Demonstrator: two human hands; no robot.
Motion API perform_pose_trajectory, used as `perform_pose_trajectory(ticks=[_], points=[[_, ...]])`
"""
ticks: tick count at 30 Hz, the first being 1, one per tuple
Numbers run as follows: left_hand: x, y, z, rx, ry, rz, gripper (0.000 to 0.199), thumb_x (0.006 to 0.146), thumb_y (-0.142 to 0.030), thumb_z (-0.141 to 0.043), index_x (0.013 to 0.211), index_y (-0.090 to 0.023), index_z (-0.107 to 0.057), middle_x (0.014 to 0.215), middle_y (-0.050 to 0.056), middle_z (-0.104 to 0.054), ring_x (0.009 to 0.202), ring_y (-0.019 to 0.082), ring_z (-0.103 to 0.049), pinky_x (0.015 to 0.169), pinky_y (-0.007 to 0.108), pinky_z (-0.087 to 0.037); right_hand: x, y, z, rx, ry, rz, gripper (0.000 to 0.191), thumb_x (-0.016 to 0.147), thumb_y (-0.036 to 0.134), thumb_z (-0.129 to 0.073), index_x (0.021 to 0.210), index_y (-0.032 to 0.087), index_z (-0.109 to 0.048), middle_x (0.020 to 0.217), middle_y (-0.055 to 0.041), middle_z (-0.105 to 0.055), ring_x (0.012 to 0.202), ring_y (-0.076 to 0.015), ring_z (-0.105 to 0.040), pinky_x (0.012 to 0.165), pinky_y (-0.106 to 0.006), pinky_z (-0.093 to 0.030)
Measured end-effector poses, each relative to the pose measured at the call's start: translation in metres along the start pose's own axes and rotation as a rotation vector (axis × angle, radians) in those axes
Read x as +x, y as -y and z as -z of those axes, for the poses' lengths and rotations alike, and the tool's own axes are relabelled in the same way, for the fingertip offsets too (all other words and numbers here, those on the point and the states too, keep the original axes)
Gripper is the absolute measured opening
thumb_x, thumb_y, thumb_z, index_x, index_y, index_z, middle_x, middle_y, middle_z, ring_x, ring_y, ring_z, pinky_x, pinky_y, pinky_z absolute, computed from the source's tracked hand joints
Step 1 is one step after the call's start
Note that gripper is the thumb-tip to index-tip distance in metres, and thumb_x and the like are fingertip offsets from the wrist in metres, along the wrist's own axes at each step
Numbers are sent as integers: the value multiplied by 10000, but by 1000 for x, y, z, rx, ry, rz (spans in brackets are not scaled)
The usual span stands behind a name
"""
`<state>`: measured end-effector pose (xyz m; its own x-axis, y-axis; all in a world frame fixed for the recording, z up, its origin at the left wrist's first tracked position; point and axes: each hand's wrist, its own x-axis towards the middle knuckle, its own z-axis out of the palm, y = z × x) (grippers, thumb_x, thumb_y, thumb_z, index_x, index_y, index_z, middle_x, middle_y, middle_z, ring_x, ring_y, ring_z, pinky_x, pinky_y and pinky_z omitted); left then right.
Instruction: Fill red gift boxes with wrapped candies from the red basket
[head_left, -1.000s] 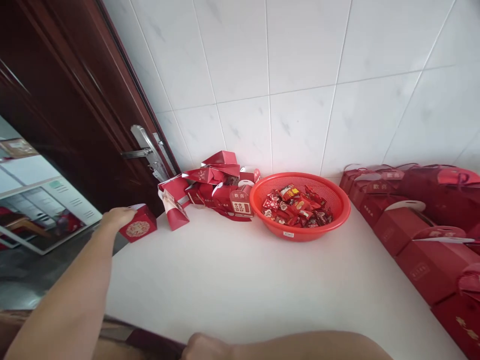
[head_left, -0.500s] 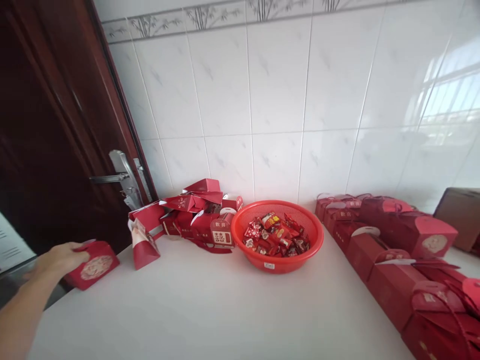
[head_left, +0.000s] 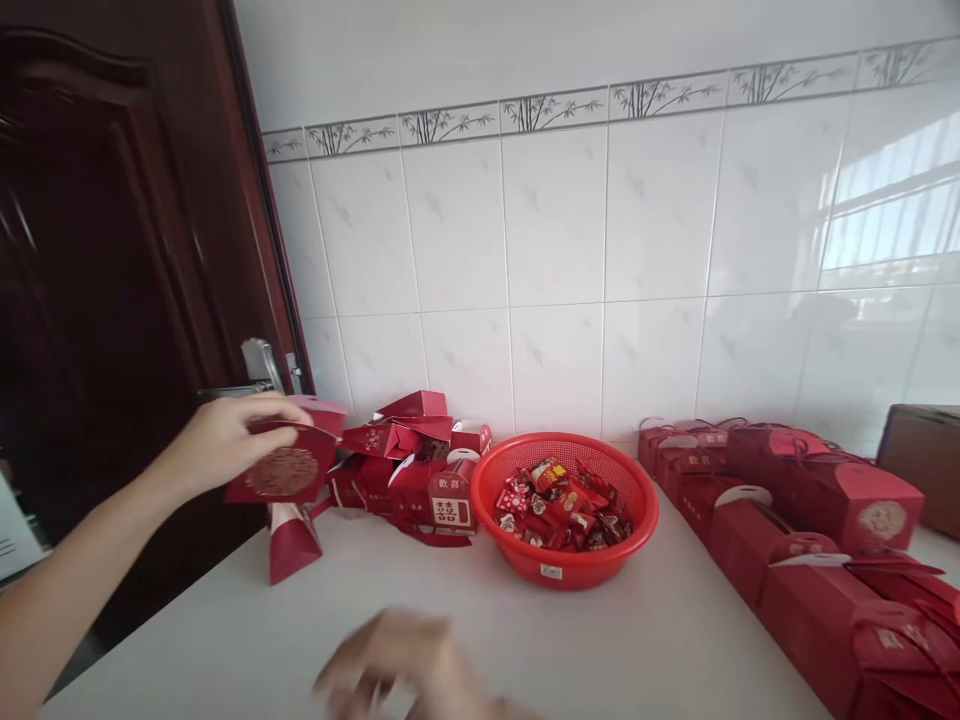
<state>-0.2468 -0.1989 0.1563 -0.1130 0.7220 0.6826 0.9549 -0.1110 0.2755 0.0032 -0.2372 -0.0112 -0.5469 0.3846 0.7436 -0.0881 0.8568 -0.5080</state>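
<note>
My left hand grips a red gift box by its top edge, thumb in front. The box is lifted at the left of the table, its round pale emblem facing me. Just below it stands a red folded-card piece with a pale opening. Low in the middle, my right hand hovers over the table, smeared by motion, its fingers curled; whether it holds anything cannot be made out. A red plastic basket of wrapped candies sits to the right of both hands.
A heap of red card boxes lies against the tiled wall, left of the basket. Rows of red boxes with cords line the right side. A brown carton stands at the far right. A dark door borders the left.
My left hand has raised the red gift box and carried it rightward, up from the table's left edge. My right hand has come into view at the bottom. The camera view has shifted.
</note>
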Motion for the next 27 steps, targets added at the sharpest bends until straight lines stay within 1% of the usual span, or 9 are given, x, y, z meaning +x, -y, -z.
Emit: perform_pose_trajectory(ticks=[3,5,7,10,12,14,19,24,27], points=[[-10,-58,-16,-202,285,-293,262,828,-300,-521,712,-166,-714,835,-14,-656,775,114,-602,758,206,-434,19,3,65,98,-370,-62,178,910,276,-544,989,214,-691,939,-62,-739,786,-164,-666,705,-283,-555],[-21,-91,-31,-317,448,-455,235,792,-194,-521,695,-188,-735,794,-9,-628,711,104,-581,676,201,-426,24,4,111,40,-444,-140,151,914,304,-583,969,203,-681,961,-59,-736,802,-161,-658,713,-280,-534],[-34,-118,-48,-389,594,-525,276,751,-92,-512,731,-206,-763,816,1,-618,691,98,-570,622,196,-418,23,6,149,-56,-295,-284,144,910,310,-612,962,205,-697,903,-33,-732,772,-156,-651,706,-277,-514],[-52,-145,-78,-543,693,-580,362,705,-4,-503,749,-218,-791,834,8,-597,682,88,-560,565,183,-399,14,6,183,-210,13,-377,118,885,252,-645,976,215,-709,899,-7,-729,778,-148,-637,689,-264,-477],[-60,-154,-97,-635,731,-597,416,682,36,-499,781,-225,-808,858,12,-601,687,85,-569,552,179,-401,7,5,193,-292,223,-399,117,849,226,-685,962,213,-709,890,2,-721,765,-144,-618,673,-260,-447],[-66,-158,-111,-718,750,-605,466,669,63,-490,809,-235,-820,872,15,-610,699,86,-587,552,174,-416,4,2,199,-358,355,-433,93,825,210,-704,917,201,-699,861,2,-708,749,-145,-598,662,-262,-422],[-81,-150,-135,-966,740,-541,362,775,5,-578,827,-245,-835,891,50,-646,805,142,-666,627,208,-515,3,0,205,-421,455,-514,101,841,208,-669,935,199,-707,907,-22,-708,790,-165,-609,690,-272,-412],[-98,-130,-163,-1015,649,-443,281,862,-93,-613,778,-249,-831,1088,89,-698,1007,213,-682,758,270,-580,4,-5,202,-527,561,-684,357,799,316,-732,1144,242,-678,1037,-50,-694,939,-235,-605,646,-272,-390],[-108,-114,-181,-1065,611,-363,271,866,-103,-620,794,-261,-829,1159,80,-697,1079,228,-677,880,323,-592,6,-13,195,-541,635,-709,230,808,264,-686,1034,224,-683,1011,-51,-684,916,-222,-602,609,-264,-366]])
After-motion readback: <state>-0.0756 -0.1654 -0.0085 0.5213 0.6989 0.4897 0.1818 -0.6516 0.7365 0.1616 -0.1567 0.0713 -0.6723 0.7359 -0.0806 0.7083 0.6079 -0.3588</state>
